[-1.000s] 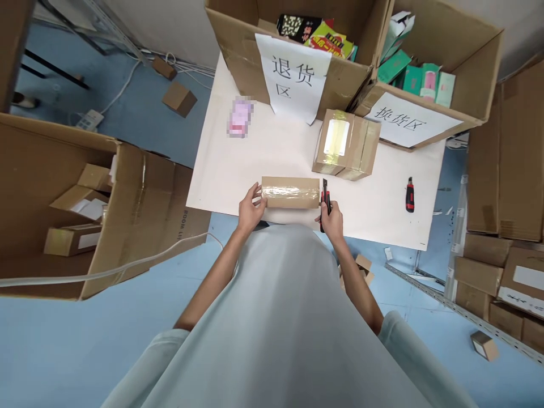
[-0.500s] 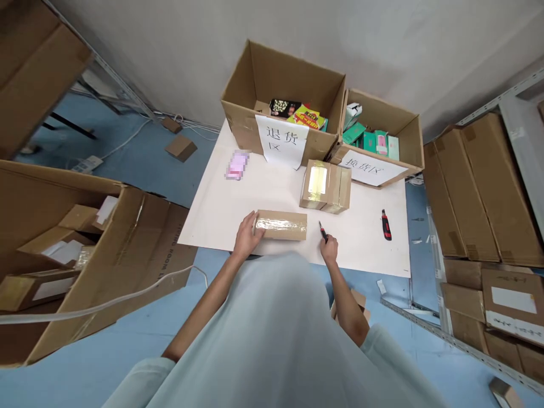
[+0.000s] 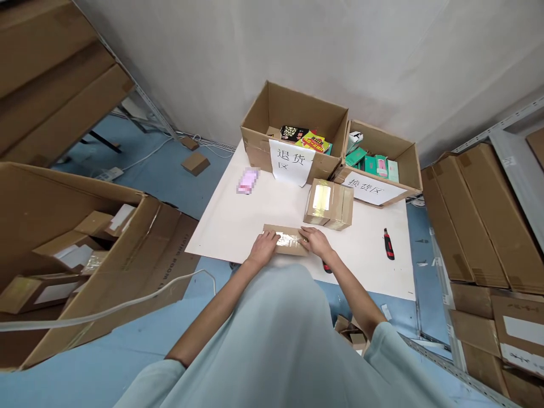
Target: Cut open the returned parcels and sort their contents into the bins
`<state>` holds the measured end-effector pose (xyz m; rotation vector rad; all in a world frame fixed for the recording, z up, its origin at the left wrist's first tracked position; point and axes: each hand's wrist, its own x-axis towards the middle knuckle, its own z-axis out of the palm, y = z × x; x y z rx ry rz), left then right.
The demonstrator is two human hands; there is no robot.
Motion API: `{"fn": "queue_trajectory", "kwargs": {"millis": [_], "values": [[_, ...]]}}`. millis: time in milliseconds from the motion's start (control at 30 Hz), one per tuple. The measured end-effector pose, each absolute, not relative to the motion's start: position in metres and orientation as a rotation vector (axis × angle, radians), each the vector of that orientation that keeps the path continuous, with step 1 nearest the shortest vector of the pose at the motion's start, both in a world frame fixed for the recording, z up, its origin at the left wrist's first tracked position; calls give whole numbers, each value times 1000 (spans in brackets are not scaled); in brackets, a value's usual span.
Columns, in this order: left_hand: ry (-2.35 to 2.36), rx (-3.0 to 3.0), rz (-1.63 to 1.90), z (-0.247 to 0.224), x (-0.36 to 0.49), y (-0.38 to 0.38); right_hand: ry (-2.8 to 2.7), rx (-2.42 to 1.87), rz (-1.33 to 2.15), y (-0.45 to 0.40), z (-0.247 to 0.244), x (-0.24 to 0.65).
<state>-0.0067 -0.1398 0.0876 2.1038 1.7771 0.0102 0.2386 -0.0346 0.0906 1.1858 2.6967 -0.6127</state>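
A small taped cardboard box [image 3: 289,240] lies on the white tabletop [image 3: 216,238] near its front edge, with shiny clear tape along its top. My left hand [image 3: 264,248] grips its left part, fingers curled over the top. On the right end, my right hand [image 3: 317,242] has its fingers closed over the box; the thumb is partly hidden. A utility knife [image 3: 327,267] lies on the table by my right wrist, mostly covered by the forearm. Farther right lies a second black and red utility knife [image 3: 388,245].
Behind stands a larger taped box [image 3: 328,205] with a white label. Two open cartons, one left [image 3: 255,156] and one right [image 3: 410,161], bear handwritten signs and hold packaged goods. A big carton [image 3: 127,272] of parcels stands left; stacked boxes [image 3: 480,215] fill the right shelf.
My right hand has put down the utility knife and moved left onto the right end of the small box. My left hand has shifted farther over its top. The camera view has tilted up.
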Motion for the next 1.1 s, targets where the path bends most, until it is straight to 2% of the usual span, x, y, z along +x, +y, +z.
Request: {"fn": "queue_trajectory", "kwargs": {"millis": [200,633,900,1100], "values": [[1771,2124,-12,85,-4,-121,2614,1050,-421,-40,111,228],[1762,2221,83,60,6,-146,2493,1093,-629,-6,105,231],[1778,2282,84,49,2,-162,2477,1466,-758,20,89,237],[1673,2247,32,62,-6,-170,2569,1816,-548,-9,82,224]]}}
